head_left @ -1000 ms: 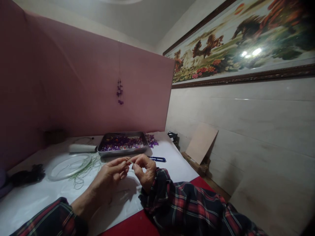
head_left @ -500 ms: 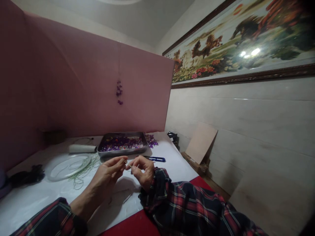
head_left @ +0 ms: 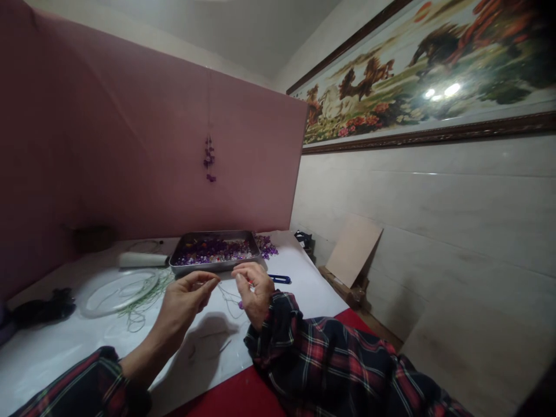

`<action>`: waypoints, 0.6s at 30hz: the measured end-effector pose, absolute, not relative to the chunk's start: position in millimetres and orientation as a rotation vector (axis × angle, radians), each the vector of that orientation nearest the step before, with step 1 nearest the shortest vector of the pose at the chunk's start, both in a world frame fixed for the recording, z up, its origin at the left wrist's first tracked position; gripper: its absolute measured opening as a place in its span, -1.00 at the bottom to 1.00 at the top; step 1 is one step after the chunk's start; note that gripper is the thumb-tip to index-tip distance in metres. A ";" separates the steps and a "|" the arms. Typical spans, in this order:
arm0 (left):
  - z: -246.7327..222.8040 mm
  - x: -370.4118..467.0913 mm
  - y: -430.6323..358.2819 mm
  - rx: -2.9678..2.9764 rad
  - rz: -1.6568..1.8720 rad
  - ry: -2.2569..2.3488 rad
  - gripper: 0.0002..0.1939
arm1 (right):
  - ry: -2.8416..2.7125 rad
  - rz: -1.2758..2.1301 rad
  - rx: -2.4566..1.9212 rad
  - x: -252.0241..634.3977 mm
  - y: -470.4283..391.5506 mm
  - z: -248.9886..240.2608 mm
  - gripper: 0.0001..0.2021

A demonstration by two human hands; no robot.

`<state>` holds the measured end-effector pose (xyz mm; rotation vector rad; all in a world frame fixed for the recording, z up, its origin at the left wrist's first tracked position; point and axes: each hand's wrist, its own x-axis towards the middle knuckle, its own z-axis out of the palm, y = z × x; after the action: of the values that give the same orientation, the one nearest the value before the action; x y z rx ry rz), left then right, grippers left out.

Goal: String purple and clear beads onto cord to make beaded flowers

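Thumb and fingers pinched together, my left hand [head_left: 187, 295] holds one end of a thin pale cord [head_left: 226, 294] above the white table. The cord loops down to the right, with a small purple bead [head_left: 240, 304] hanging beside my right hand [head_left: 255, 289]. That right hand is raised a little apart from the left, its thumb close to the bent fingers; whether the cord is between them is too small to tell. Just behind both hands stands a metal tray [head_left: 208, 268] of purple, clear and reddish beads [head_left: 217, 250].
Blue-handled snips [head_left: 280, 279] lie right of my right hand. More purple beads [head_left: 267, 246] lie beside the tray. At the left are a white roll [head_left: 143, 260], a clear ring [head_left: 93, 301], green cord [head_left: 141, 301] and a black item [head_left: 46, 308]. A beaded strand [head_left: 209, 156] hangs behind.
My hands have moved apart from where their fingertips nearly met. The cord and purple bead now show between them, and the right fingers have lifted and straightened somewhat.
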<state>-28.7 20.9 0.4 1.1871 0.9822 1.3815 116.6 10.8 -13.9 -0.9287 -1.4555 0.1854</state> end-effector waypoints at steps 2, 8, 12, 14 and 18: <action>2.9 -27.3 18.7 1.333 1.422 0.996 -0.77 | -1.470 0.374 -0.956 113.6 6.0 -11.5 -0.78; 11.9 -23.7 10.6 1.525 1.476 1.012 -0.82 | -1.389 1.136 -0.933 107.8 3.3 -11.9 -0.72; 8.0 -24.8 13.2 1.394 1.418 1.026 -0.76 | -1.303 1.274 -0.956 109.1 9.0 -13.4 -0.65; 4.2 -24.9 15.6 1.270 1.393 0.993 -0.74 | -1.284 1.227 -0.936 109.3 9.6 -14.1 -0.68; 0.8 -23.5 17.4 0.977 1.308 0.919 -0.76 | -1.300 1.034 -0.915 108.9 8.4 -15.8 -0.78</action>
<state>-23.5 17.4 0.8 0.9769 0.9191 1.3082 108.9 8.4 -15.8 -0.9152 -1.2995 1.0338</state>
